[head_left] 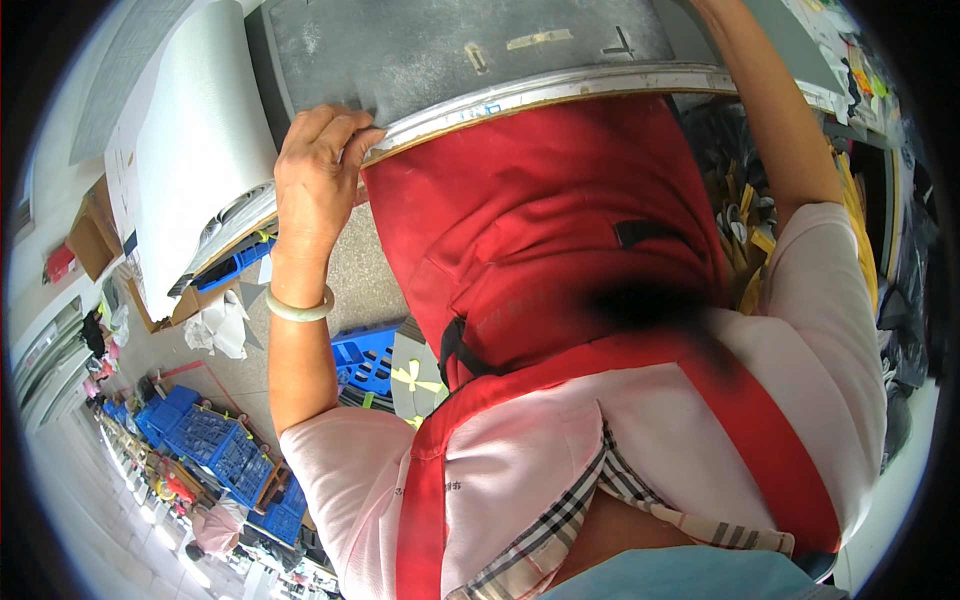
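Note:
My left hand (pixel 322 150) is at the near left corner of a dark grey, scuffed sheet or mat (pixel 400 50) on the worktable. Its fingers are curled and the thumb presses toward them beside the table's white front edge (pixel 560 90). Whatever is pinched there, if anything, is hidden. My right forearm (pixel 765 110) reaches up past the table's front edge on the right, and the hand itself lies beyond the picture's top. Strips of yellowish tape (pixel 538 40) and a small black corner mark (pixel 619 42) show on the grey surface.
A big white roll of sheet material (pixel 200 130) lies left of my hand. Below stand blue plastic crates (pixel 215 445) and a blue basket (pixel 365 358) on the floor. Yellow and dark pieces (pixel 745 215) hang or lie under the table at right. My red apron (pixel 540 210) touches the table front.

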